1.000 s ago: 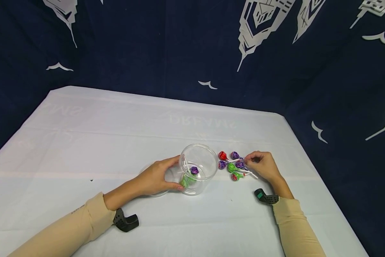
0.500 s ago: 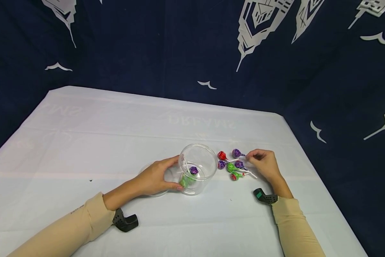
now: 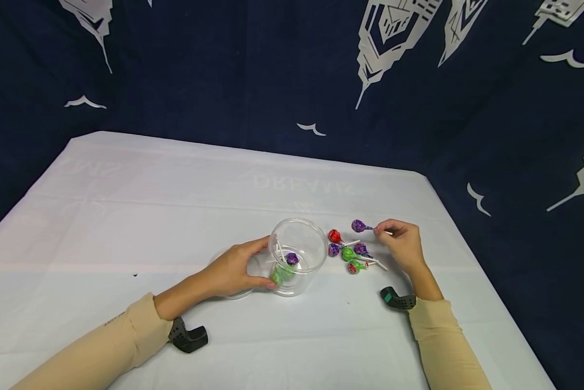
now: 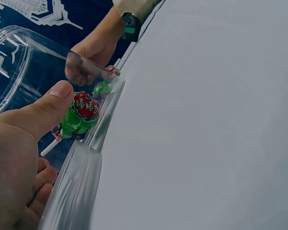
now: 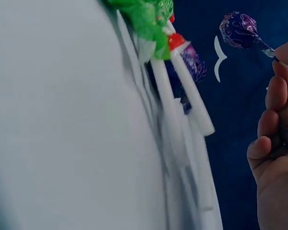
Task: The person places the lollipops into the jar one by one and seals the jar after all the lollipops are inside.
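My left hand [image 3: 233, 271] grips the side of a clear plastic jar [image 3: 307, 280], thumb near and fingers beyond. Inside the jar are a purple lollipop [image 3: 291, 259] and green ones; a green-and-red lollipop [image 4: 79, 117] shows through the wall in the left wrist view. My right hand [image 3: 403, 245] pinches another purple lollipop [image 3: 358, 226] close below its wrapped head, held above the table in the right wrist view. Near that hand lie a red lollipop [image 3: 335, 236], two purple ones, a green one [image 3: 349, 254] and a green-and-red one [image 3: 354, 267].
A clear round plastic piece [image 3: 238, 295], partly hidden by the left hand, lies left of the jar. The white-covered table [image 3: 150, 216] ends at a dark blue printed cloth [image 3: 224, 70]. A small dark speck [image 3: 135, 275] is at left.
My right hand has drawn the purple lollipop up and away from the pile, toward the table's far side. The left hand and jar stay in place; the view has shifted slightly.
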The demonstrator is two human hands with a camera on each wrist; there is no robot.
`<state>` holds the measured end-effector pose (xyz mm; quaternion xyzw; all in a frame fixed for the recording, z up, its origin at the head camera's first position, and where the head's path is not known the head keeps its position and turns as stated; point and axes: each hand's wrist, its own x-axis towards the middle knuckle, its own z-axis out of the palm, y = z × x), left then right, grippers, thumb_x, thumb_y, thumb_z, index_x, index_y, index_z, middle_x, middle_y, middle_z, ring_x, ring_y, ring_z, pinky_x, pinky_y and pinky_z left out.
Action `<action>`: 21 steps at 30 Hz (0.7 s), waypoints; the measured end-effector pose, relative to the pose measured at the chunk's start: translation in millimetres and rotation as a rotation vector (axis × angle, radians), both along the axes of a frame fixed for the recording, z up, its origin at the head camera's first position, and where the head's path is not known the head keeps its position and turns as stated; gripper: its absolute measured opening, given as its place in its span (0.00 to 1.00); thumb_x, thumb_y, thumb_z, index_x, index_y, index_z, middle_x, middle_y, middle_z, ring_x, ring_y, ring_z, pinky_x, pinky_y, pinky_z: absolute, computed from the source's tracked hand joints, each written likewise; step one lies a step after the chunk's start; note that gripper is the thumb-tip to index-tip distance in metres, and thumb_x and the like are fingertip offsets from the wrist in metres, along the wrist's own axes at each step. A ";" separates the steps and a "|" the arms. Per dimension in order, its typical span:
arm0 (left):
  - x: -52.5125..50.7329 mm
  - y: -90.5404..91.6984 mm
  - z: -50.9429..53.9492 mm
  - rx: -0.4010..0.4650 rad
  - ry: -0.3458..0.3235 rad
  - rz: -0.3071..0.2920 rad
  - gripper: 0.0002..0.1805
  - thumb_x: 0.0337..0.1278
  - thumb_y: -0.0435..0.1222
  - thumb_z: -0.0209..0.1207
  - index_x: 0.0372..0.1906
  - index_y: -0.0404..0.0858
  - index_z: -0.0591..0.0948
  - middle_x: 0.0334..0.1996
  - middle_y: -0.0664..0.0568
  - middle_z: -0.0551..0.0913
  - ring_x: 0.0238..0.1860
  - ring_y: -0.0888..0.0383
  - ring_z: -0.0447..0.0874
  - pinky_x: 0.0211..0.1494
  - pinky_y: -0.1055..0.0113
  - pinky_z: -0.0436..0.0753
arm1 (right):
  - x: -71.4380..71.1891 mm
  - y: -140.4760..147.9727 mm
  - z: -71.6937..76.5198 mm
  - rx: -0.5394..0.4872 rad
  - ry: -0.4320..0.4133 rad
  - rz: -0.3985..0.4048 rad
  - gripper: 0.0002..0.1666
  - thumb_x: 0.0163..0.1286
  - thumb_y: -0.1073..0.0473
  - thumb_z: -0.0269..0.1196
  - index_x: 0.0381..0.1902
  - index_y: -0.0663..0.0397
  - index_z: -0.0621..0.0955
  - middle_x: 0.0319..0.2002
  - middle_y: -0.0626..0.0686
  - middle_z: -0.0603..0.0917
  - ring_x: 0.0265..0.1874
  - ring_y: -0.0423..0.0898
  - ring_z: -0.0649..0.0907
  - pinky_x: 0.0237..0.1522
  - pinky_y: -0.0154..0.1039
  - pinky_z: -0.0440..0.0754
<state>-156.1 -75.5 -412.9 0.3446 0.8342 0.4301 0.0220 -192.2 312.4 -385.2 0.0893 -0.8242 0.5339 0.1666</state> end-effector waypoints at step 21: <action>-0.5 -1.1 -1.3 0.007 0.004 -0.009 0.51 0.43 0.47 0.77 0.73 0.36 0.66 0.62 0.43 0.77 0.63 0.47 0.75 0.67 0.48 0.70 | -3.5 -31.2 28.1 -0.206 0.189 0.226 0.15 0.56 0.84 0.61 0.23 0.63 0.84 0.26 0.48 0.83 0.29 0.40 0.79 0.30 0.27 0.80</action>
